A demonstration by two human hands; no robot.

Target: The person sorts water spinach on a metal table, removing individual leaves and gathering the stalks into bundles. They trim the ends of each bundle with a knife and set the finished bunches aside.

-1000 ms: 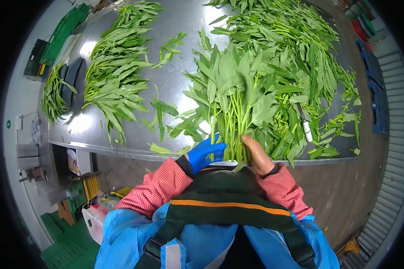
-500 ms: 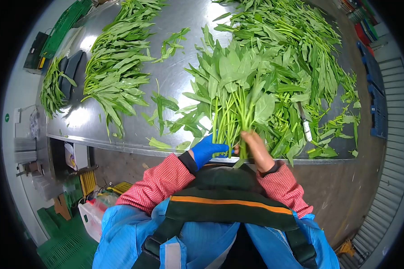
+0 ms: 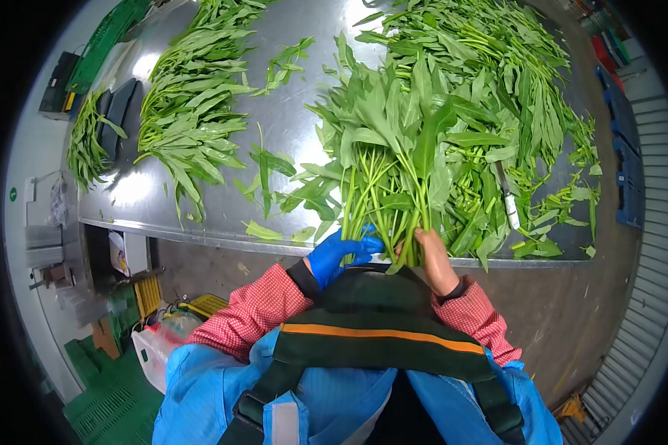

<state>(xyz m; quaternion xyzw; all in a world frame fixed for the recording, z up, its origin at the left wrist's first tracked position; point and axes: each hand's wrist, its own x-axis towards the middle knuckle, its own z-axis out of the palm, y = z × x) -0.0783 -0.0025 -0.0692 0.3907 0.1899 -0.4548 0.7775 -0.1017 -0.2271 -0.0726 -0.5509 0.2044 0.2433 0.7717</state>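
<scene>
Leafy green stems that look like water spinach [image 3: 382,126] stand upright in a bunch between my hands, at the table's near edge. My left hand [image 3: 340,254], in a blue glove, closes round the lower stems on the left side. On the other side my bare right hand [image 3: 436,259] grips several thicker stems, thumb uppermost. Some stem ends hang below the fingers, and part of each hand's fingers is hidden behind them. Right of the bunch, a knife with a white handle [image 3: 512,211] lies on loose leaves and cut stem pieces.
A large heap of the same greens [image 3: 482,59] covers the right of the metal table [image 3: 274,126]. Neat rows of greens [image 3: 193,111] lie at left, with loose leaves between. Green crates [image 3: 115,400] stand on the floor at left; blue pallets [image 3: 628,170] are at right.
My hands have moved slightly apart and a little lower. The stems between them have spread, and the leaf tops have shifted.
</scene>
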